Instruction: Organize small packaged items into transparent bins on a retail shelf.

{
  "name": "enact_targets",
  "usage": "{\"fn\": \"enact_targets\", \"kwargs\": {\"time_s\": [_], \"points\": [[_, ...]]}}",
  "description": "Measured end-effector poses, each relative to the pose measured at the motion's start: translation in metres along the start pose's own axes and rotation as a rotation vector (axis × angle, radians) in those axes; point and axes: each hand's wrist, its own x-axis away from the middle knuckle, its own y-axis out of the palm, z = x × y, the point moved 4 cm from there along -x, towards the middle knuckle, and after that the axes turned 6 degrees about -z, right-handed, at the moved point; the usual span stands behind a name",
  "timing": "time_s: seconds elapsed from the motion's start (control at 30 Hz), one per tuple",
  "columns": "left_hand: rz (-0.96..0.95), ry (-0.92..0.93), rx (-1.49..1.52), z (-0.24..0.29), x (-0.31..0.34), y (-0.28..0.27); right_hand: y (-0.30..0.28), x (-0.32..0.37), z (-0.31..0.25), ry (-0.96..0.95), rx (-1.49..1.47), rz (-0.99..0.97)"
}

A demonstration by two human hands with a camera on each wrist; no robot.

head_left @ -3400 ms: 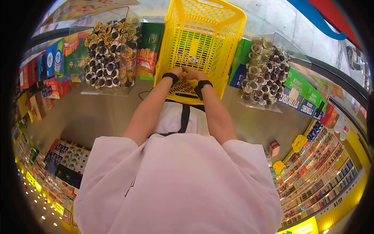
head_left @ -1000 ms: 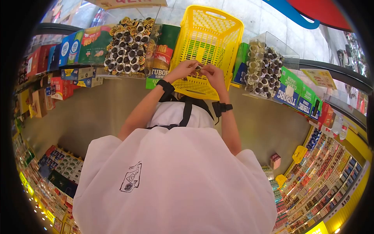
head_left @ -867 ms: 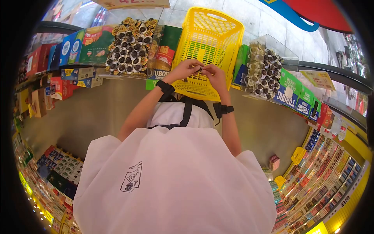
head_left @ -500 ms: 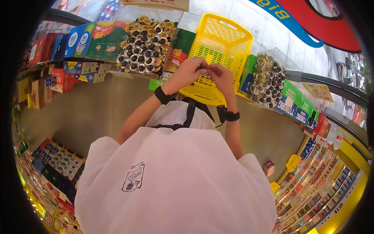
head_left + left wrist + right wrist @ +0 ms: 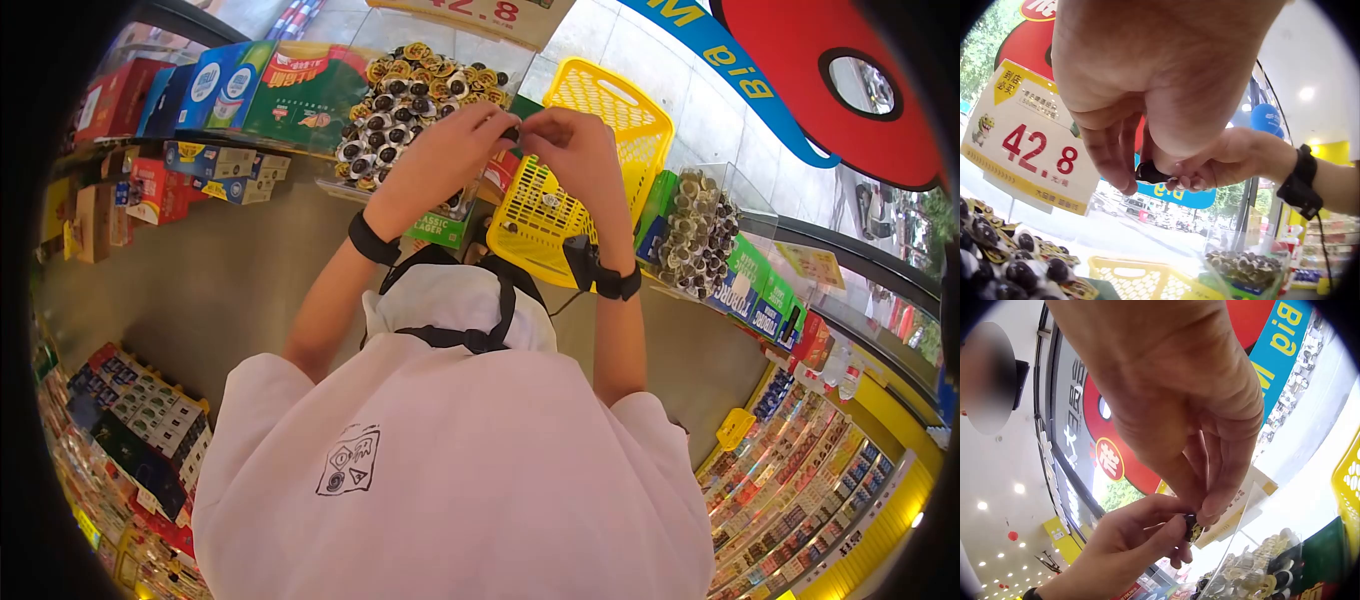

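My left hand [image 5: 440, 150] and right hand [image 5: 580, 155] meet in front of me, raised above the shelf. Between their fingertips they pinch a small dark, shiny piece [image 5: 1150, 172] with a gold-patterned side visible in the right wrist view. It resembles the dark-domed pieces [image 5: 385, 130] heaped in a clear box behind my left hand. Beyond my right forearm stands a yellow plastic basket [image 5: 525, 265], with a white-rimmed piece [image 5: 550, 200] and a dark one in its bottom. The fingers hide part of the held piece.
A second clear box of similar pieces [image 5: 695, 240] stands to the right, beside green and blue Tuborg cartons [image 5: 745, 275]. A price sign [image 5: 1035, 144] rises behind the left box. Green and red cartons [image 5: 305, 95] line the shelf at left. Stocked shelves [image 5: 800, 470] curve behind me.
Both hands have risen out of the basket, up and closer to the camera, pinching the dark piece together. The view has turned, so the basket and boxes appear farther right and lower.
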Motion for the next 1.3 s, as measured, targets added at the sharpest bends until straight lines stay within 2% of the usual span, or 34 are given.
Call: {"fn": "enact_targets", "kwargs": {"time_s": [0.1,0.17,0.3,0.37,0.5,0.57,0.73,0.8,0.9,1.1,1.23,1.3], "points": [[0.04,-0.064,-0.126,-0.014,0.004,-0.019,0.021,-0.039,-0.016,-0.001,0.1,0.042],[0.168,-0.127,-0.224,-0.032,0.01,-0.029,0.038,-0.069,-0.013,-0.038,0.208,0.115],[0.089,-0.203,-0.388,-0.087,0.028,-0.022,0.072,-0.109,-0.01,-0.045,0.173,0.171],[0.047,-0.226,-0.368,-0.091,0.028,-0.023,0.086,-0.127,-0.004,-0.146,0.448,0.352],[0.106,-0.19,-0.311,-0.112,0.035,-0.016,0.1,-0.154,0.012,-0.057,0.31,0.274],[0.135,-0.165,-0.271,-0.119,0.036,-0.017,0.107,-0.16,0.016,-0.063,0.315,0.255],[0.064,-0.141,-0.275,-0.122,0.033,-0.02,0.117,-0.166,0.026,-0.075,0.392,0.223],[0.065,-0.126,-0.313,-0.125,0.034,-0.019,0.12,-0.167,0.03,-0.024,0.438,0.185],[0.026,-0.124,-0.351,-0.127,0.036,-0.014,0.122,-0.163,0.028,-0.046,0.519,0.161],[-0.027,-0.129,-0.365,-0.128,0.037,-0.012,0.123,-0.158,0.026,0.021,0.54,0.104],[0.007,-0.099,-0.332,-0.114,0.036,-0.018,0.121,-0.147,0.018,0.016,0.534,0.124],[0.01,-0.086,-0.279,-0.101,0.038,-0.022,0.111,-0.131,0.004,-0.111,0.389,0.279]]}}
